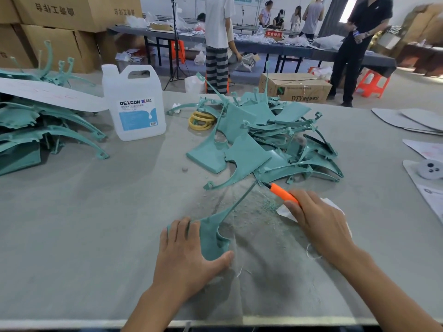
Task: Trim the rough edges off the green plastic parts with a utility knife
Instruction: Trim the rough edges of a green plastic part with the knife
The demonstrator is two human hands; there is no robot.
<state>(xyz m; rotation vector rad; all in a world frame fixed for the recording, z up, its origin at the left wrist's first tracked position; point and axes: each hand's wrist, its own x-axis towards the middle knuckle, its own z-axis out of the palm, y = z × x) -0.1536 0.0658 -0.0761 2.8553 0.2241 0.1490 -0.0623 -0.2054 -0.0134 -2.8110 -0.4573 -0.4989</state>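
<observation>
A green plastic part point(212, 238) is pressed flat against the grey counter point(84, 224) by the left hand point(187, 257). The fingers point(182, 232) of that hand are spread over the part's broad end, with the thumb laid along its near edge, so the part is held down rather than gripped. From that broad end a thin curved arm of the part runs up and away toward the pile of green plastic parts point(266, 140), which is heaped just beyond it on the counter.

An orange utility knife point(282, 193) is held in the right hand point(318, 221), to the right of the held part. The fingers of this hand are closed around the knife's handle, and its tip is pointed toward the near edge of the pile, close to the end of the part's thin arm. Whether the blade touches the plastic cannot be told. A white slip of paper point(286, 212) is partly covered by the right hand.

Fine green shavings point(266, 207) are scattered on the counter between the held part and the knife. A white DEXCON jug point(134, 104) is stood well to the left of the pile, and yellow rings point(201, 121) are lain between jug and pile. A second heap of green parts point(36, 130) is seen left of the jug.
</observation>
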